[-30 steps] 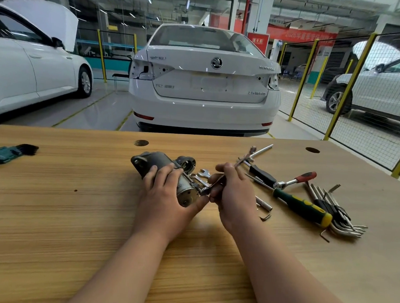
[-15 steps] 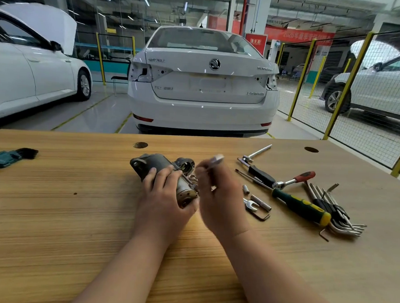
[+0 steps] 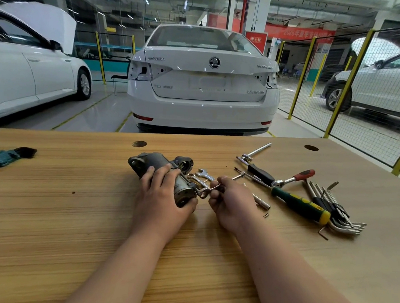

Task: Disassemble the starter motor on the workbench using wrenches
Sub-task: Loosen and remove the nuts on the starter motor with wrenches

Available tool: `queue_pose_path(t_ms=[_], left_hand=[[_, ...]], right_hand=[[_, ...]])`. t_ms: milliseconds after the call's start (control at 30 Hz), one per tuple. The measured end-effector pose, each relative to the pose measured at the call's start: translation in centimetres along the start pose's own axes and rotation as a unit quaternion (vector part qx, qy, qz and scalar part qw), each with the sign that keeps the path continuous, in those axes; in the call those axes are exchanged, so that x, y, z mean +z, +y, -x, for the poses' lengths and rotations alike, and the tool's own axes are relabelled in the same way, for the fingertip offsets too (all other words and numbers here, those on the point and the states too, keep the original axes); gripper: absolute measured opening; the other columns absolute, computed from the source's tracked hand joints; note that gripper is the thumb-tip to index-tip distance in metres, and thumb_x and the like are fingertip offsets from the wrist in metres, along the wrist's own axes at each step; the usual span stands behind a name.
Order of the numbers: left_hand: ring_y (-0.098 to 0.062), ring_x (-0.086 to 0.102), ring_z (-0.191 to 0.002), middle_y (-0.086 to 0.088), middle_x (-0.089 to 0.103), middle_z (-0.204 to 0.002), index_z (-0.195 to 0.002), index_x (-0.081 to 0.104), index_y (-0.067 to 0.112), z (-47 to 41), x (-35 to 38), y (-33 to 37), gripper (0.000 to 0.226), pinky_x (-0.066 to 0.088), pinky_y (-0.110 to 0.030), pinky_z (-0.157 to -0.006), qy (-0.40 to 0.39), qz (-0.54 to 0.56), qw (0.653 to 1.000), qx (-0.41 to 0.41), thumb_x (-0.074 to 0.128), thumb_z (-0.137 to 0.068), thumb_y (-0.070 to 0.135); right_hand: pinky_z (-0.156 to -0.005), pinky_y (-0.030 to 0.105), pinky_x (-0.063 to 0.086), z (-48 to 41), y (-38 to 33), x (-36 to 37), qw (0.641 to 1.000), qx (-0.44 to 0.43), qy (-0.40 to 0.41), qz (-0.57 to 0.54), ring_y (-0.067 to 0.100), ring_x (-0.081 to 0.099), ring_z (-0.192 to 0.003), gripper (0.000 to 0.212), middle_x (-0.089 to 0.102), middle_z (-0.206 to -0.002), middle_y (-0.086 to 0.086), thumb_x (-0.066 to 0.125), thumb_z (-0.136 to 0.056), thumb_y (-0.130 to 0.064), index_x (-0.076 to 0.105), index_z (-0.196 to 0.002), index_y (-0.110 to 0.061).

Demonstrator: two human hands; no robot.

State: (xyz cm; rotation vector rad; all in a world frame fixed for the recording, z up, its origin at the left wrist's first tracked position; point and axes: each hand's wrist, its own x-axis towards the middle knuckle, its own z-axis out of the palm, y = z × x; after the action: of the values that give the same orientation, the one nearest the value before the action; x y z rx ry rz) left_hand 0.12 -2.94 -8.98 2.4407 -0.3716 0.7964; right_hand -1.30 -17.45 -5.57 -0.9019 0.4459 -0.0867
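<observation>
Left hand (image 3: 165,196) grips starter motor (image 3: 155,164); right hand (image 3: 232,201) pinches wrench (image 3: 207,191) beside it

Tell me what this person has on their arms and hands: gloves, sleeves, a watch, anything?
Nothing that shows. The left hand and right hand are bare, with no gloves, and I see no rings. The left forearm and right forearm are uncovered down to the picture's lower edge: no sleeve, watch or wristband is in view. Anything worn above that is out of frame.
</observation>
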Motion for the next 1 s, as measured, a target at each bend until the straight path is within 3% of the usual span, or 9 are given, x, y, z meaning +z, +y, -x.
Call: queue_pose_path(t_ms=[267, 367, 467, 567, 767, 833, 933, 1000], left_hand=[[-0.02, 0.016, -0.134, 0.006, 0.038, -0.141, -0.133, 0.044, 0.022, 0.0, 0.0, 0.1, 0.077, 0.02, -0.035, -0.11, -0.001, -0.004, 1.0, -0.001, 0.065, -0.067, 0.056], [-0.019, 0.014, -0.134, 0.006, 0.037, -0.142, -0.134, 0.043, 0.022, 0.0, 0.0, 0.0, 0.076, 0.02, -0.035, -0.11, -0.005, -0.001, 1.0, -0.002, 0.065, -0.069, 0.055], [-0.017, 0.011, -0.135, 0.007, 0.033, -0.144, -0.136, 0.04, 0.024, 0.0, -0.1, 0.1, 0.075, 0.017, -0.034, -0.11, -0.014, -0.001, 1.0, -0.005, 0.063, -0.072, 0.054], [-0.016, 0.008, -0.135, 0.008, 0.031, -0.145, -0.137, 0.038, 0.025, 0.0, -0.1, 0.2, 0.075, 0.017, -0.035, -0.11, -0.021, -0.003, 1.0, -0.009, 0.06, -0.072, 0.056], [-0.017, 0.009, -0.135, 0.008, 0.032, -0.144, -0.136, 0.039, 0.024, -0.1, -0.2, 0.2, 0.083, 0.016, -0.034, -0.111, -0.024, -0.003, 1.0, -0.009, 0.058, -0.066, 0.063], [-0.017, 0.01, -0.135, 0.008, 0.033, -0.143, -0.136, 0.04, 0.024, 0.0, -0.3, 0.2, 0.086, 0.017, -0.033, -0.11, -0.021, 0.001, 1.0, -0.009, 0.059, -0.063, 0.066], [-0.018, 0.012, -0.134, 0.008, 0.035, -0.142, -0.134, 0.042, 0.024, 0.0, -0.3, 0.3, 0.087, 0.019, -0.033, -0.108, -0.014, 0.0, 1.0, -0.008, 0.055, -0.062, 0.071], [-0.019, 0.014, -0.134, 0.007, 0.037, -0.142, -0.133, 0.044, 0.023, -0.1, -0.5, 0.5, 0.087, 0.021, -0.034, -0.108, -0.013, -0.011, 1.0, -0.005, 0.051, -0.063, 0.074]], right_hand=[[-0.037, 0.017, 0.04, 0.3, 0.1, 0.3, 1.0, 0.022, -0.007, -0.01, 0.006, 0.045, -0.036, 0.015, 0.06, -0.05, 0.0, 0.044, -0.099, -0.017, 0.053, -0.089, -0.011], [-0.04, 0.023, 0.041, 0.4, 0.0, 0.3, 0.992, -0.107, -0.023, 0.069, 0.01, 0.046, -0.037, 0.017, 0.062, -0.056, 0.0, 0.044, -0.1, -0.018, 0.054, -0.087, -0.011], [-0.043, 0.027, 0.04, 1.0, 0.1, 0.5, 0.951, -0.249, -0.026, 0.181, 0.014, 0.047, -0.038, 0.023, 0.062, -0.057, -0.002, 0.044, -0.1, -0.021, 0.055, -0.081, -0.015], [-0.04, 0.022, 0.04, 1.6, 0.4, 0.7, 0.917, -0.332, -0.035, 0.22, 0.01, 0.048, -0.04, 0.02, 0.063, -0.06, -0.007, 0.046, -0.099, -0.021, 0.056, -0.081, -0.019], [-0.05, 0.021, 0.042, 2.0, 0.7, 1.4, 0.834, -0.444, -0.03, 0.328, 0.002, 0.053, -0.052, 0.022, 0.061, -0.065, -0.013, 0.052, -0.095, -0.025, 0.055, -0.077, -0.036], [-0.048, 0.021, 0.041, 1.9, 0.6, 1.4, 0.85, -0.423, -0.035, 0.312, 0.002, 0.052, -0.05, 0.02, 0.062, -0.063, -0.011, 0.051, -0.096, -0.023, 0.056, -0.079, -0.032], [-0.042, 0.024, 0.041, 1.7, 0.2, 1.2, 0.907, -0.346, -0.037, 0.238, 0.009, 0.05, -0.043, 0.018, 0.063, -0.062, -0.004, 0.048, -0.098, -0.021, 0.058, -0.083, -0.021], [-0.041, 0.024, 0.04, 1.8, 0.1, 1.1, 0.919, -0.323, -0.033, 0.223, 0.01, 0.049, -0.042, 0.018, 0.063, -0.062, -0.004, 0.048, -0.098, -0.021, 0.059, -0.084, -0.019]])
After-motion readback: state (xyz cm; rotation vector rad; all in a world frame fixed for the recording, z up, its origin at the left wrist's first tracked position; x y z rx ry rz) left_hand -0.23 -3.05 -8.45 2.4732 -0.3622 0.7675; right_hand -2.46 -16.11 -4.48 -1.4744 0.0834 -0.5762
